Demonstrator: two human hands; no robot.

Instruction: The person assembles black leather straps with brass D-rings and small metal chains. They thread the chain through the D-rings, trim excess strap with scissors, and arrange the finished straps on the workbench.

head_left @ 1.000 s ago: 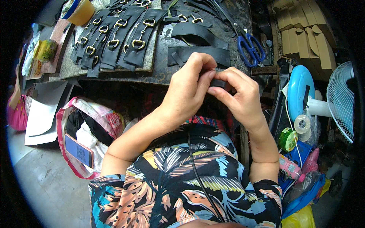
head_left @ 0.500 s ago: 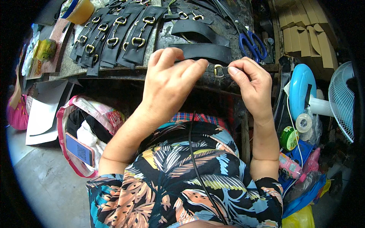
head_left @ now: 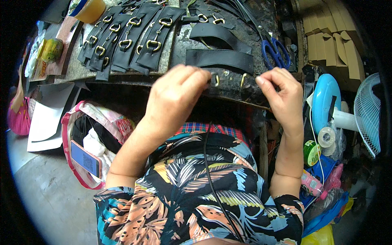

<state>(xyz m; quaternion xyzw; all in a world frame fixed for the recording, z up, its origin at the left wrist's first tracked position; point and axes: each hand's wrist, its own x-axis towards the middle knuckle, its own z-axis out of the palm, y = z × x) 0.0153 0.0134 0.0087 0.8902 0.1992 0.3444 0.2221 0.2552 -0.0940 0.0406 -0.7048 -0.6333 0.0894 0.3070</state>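
Just beyond the near edge of the workbench (head_left: pixel 228 87), both my hands are raised. My left hand (head_left: pixel 175 92) is closed in a pinch, with a small dark piece at its fingertips and a gold-coloured metal ring (head_left: pixel 217 79) beside them. Across a short gap, my right hand (head_left: pixel 282 96) pinches a small dark piece, next to a second gold-coloured ring (head_left: pixel 243 80). Whether the two rings are joined cannot be made out. Behind the hands lies a curved black leather strap (head_left: pixel 220 60). Farther left, several black leather straps (head_left: pixel 149 59) carry gold-coloured ring-and-link hardware.
Blue-handled scissors (head_left: pixel 275 53) lie at the bench's right, near brown cardboard pieces (head_left: pixel 326 47). A blue-and-white fan (head_left: pixel 326 98) stands on my right. On the left are a bag with pink edging (head_left: pixel 65 139), a phone (head_left: pixel 85 159) and a tub (head_left: pixel 90 11).
My right hand has moved slightly right and down, and my left slightly left and down. Two gold-coloured rings now show apart between them, where one was plain before.
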